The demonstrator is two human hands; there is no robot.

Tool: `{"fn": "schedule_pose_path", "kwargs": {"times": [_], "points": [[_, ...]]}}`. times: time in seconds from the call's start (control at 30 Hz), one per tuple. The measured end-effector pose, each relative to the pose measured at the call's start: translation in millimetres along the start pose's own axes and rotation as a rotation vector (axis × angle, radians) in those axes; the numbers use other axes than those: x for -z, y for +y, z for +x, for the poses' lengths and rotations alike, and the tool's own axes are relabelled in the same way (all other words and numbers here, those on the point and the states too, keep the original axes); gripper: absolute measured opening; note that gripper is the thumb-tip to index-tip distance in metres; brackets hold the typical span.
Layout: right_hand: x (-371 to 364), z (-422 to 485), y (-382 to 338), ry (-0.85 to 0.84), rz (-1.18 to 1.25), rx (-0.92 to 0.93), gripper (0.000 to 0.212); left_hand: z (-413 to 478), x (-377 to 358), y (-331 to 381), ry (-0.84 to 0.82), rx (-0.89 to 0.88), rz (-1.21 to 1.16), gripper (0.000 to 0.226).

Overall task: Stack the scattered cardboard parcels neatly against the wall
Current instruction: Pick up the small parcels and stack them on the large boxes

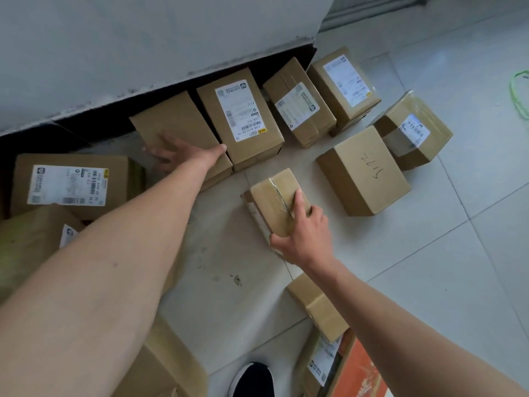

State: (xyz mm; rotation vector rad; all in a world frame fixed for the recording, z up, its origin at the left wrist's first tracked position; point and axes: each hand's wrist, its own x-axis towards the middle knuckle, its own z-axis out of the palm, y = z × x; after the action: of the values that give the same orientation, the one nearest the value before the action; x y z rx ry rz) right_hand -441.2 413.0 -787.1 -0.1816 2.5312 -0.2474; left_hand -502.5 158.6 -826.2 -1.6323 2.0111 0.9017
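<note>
A pale grey wall (143, 38) with a dark gap along its foot runs across the top, above a floor (429, 253) of light, scuffed tiles. Furthest left along the wall lies the largest parcel (71, 179), with a white shipping label and barcodes too blurred to read. Four parcels stand in a row at the wall's foot. On the plain parcel (171, 118) rests the left hand (183, 151), fingers spread across the top, tips curled over its left edge, thumb reaching the right edge. Touching it on the right is the labelled parcel (243, 116), whose label seems to read A137. Out from the wall sits the marked parcel (363, 170), bearing dark handwriting I cannot make out. Left of it, well off the wall, the small taped parcel (274, 196) is gripped by the right hand (306, 227): index finger along the tape seam, thumb on the near side, the other fingers clamped on the right side. Far from the wall an orange box (363, 373) and a black shoe (252, 379) show; a green cord (518, 93) lies at the right edge.
</note>
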Motion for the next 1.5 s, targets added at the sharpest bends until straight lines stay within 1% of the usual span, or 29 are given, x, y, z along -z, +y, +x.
{"fn": "schedule_pose_path", "kwargs": {"times": [0.17, 0.23, 0.33, 0.4, 0.5, 0.57, 0.63, 0.73, 0.83, 0.97, 1.1, 1.17, 1.27, 1.37, 1.5], "points": [[12.2, -41.1, -3.4, 0.025, 0.060, -0.057, 0.112, -17.6, 7.5, -25.2, -0.026, 0.001, 0.006, 0.135], [21.5, -54.2, -11.0, 0.052, 0.070, -0.057, 0.111, -35.7, 14.0, -33.0, -0.070, -0.019, -0.031, 0.132], [42.9, -73.9, -36.8, 0.078, 0.070, -0.048, 0.110, -67.1, 47.5, -38.0, -0.077, -0.137, 0.047, 0.131], [60.3, -88.8, -63.3, 0.082, 0.060, -0.054, 0.111, -86.1, 87.4, -37.6, -0.038, -0.271, 0.141, 0.133], [91.3, -115.3, -116.3, 0.130, 0.145, -0.119, 0.111, -110.2, 166.0, -39.3, 0.013, -0.438, 0.221, 0.135], [112.9, -137.4, -157.5, 0.177, 0.198, -0.154, 0.110, -122.8, 224.3, -49.5, 0.024, -0.491, 0.242, 0.135], [130.8, -162.6, -204.4, 0.204, 0.212, -0.150, 0.108, -131.4, 282.3, -74.8, 0.032, -0.502, 0.244, 0.135], [143.3, -204.2, -285.9, 0.197, 0.199, -0.110, 0.106, -137.6, 364.7, -138.9, 0.030, -0.441, 0.224, 0.135], [132.4, -247.6, -373.6, 0.141, 0.190, -0.069, 0.108, -136.0, 440.9, -226.3, 0.031, -0.319, 0.209, 0.134], [78.4, -303.3, -485.0, -0.003, 0.160, 0.031, 0.110, -122.7, 526.8, -367.0, 0.067, -0.158, 0.180, 0.131], [-1.0, -353.1, -575.8, -0.156, 0.190, 0.074, 0.113, -107.0, 582.8, -496.2, 0.116, -0.066, 0.146, 0.131], [-42.3, -376.5, -608.2, -0.233, 0.223, 0.099, 0.114, -102.5, 598.6, -553.1, 0.116, -0.047, 0.120, 0.131], [-97.5, -413.9, -638.8, -0.332, 0.237, 0.129, 0.115, -104.1, 607.2, -627.5, 0.100, -0.035, 0.144, 0.128], [-143.9, -453.5, -652.4, -0.436, 0.230, 0.134, 0.115, -114.5, 604.8, -688.7, 0.062, 0.017, 0.132, 0.128], [-193.9, -497.1, -665.2, -0.554, 0.246, 0.098, 0.118, -114.5, 611.0, -758.2, 0.070, 0.075, 0.140, 0.128]]}}
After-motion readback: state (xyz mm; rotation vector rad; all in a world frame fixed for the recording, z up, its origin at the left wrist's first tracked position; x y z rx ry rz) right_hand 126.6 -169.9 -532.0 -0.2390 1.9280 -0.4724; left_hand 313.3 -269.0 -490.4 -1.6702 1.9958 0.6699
